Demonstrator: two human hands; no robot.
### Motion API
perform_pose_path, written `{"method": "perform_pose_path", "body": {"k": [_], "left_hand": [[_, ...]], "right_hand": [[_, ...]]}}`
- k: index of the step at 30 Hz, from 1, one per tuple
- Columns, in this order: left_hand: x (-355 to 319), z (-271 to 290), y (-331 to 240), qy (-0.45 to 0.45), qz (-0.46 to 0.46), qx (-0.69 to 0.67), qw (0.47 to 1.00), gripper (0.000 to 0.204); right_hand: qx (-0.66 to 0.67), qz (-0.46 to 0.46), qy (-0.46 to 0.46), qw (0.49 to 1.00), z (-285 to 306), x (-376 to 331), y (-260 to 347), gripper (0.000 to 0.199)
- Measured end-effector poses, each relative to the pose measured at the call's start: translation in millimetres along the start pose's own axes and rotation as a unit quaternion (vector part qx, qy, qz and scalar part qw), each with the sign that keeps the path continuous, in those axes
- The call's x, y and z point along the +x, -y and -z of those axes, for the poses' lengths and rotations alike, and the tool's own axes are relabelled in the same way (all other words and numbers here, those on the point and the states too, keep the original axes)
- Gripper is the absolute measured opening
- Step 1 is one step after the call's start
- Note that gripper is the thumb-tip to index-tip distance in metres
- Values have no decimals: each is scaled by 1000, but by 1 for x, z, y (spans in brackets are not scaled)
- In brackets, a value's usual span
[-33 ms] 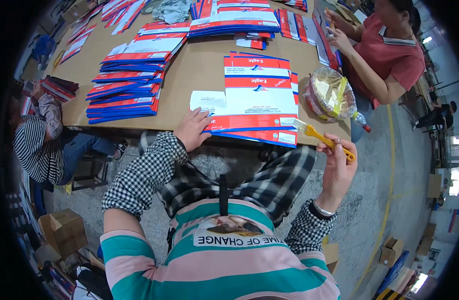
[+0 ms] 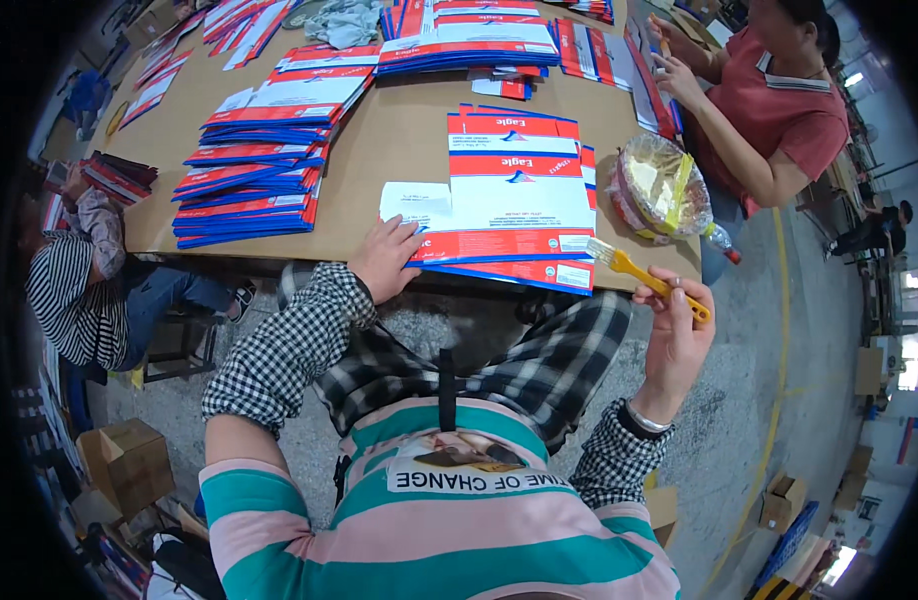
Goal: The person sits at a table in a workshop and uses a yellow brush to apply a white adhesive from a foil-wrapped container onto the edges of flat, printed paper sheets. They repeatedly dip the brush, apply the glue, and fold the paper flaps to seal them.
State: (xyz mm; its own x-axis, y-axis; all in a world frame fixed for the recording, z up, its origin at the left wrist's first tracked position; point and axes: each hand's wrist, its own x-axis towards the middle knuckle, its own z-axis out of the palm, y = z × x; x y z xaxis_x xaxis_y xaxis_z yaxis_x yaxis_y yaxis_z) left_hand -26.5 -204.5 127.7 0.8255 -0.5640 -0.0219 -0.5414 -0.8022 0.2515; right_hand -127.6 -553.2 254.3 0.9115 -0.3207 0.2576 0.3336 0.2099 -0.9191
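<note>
Flat with its fingers out, my left hand (image 2: 386, 262) presses on the near left corner of a flattened red, white and blue carton (image 2: 519, 205). A small white flap (image 2: 416, 199) sticks out from that carton's left side, just beyond my fingers. More flat cartons lie under it, offset toward the table edge. My right hand (image 2: 676, 325) is closed around the yellow handle of a paintbrush (image 2: 641, 276). The brush's pale bristles are at the carton's near right corner; whether they touch it I cannot tell.
A plastic-lined bowl (image 2: 662, 188) with pale paste stands at the table's right edge, a clear bottle (image 2: 720, 240) beside it. Stacked flat cartons (image 2: 264, 150) rise at left, another stack (image 2: 466, 45) farther back. Co-workers sit at right (image 2: 784, 110) and left (image 2: 89, 290).
</note>
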Motion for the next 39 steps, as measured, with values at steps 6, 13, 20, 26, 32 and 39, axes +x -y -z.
{"method": "perform_pose_path", "body": {"k": [6, 13, 20, 26, 32, 39], "left_hand": [[10, 13, 8, 42, -19, -27, 999, 54], [27, 32, 22, 104, 6, -126, 987, 52], [37, 31, 34, 62, -21, -189, 980, 43], [35, 22, 27, -33, -35, -219, 974, 33], [31, 25, 17, -140, 0, -217, 966, 29], [30, 62, 5, -213, -6, -271, 939, 26]], "right_hand": [[-3, 6, -10, 1000, 5, -1, 3, 15], [-4, 26, -8, 1000, 6, 4, 5, 15], [12, 23, -13, 1000, 6, 8, 7, 14], [25, 15, -13, 999, 12, 13, 5, 14], [41, 24, -2, 999, 10, 18, 5, 14], [63, 119, 7, 991, 16, 25, 14, 17]]}}
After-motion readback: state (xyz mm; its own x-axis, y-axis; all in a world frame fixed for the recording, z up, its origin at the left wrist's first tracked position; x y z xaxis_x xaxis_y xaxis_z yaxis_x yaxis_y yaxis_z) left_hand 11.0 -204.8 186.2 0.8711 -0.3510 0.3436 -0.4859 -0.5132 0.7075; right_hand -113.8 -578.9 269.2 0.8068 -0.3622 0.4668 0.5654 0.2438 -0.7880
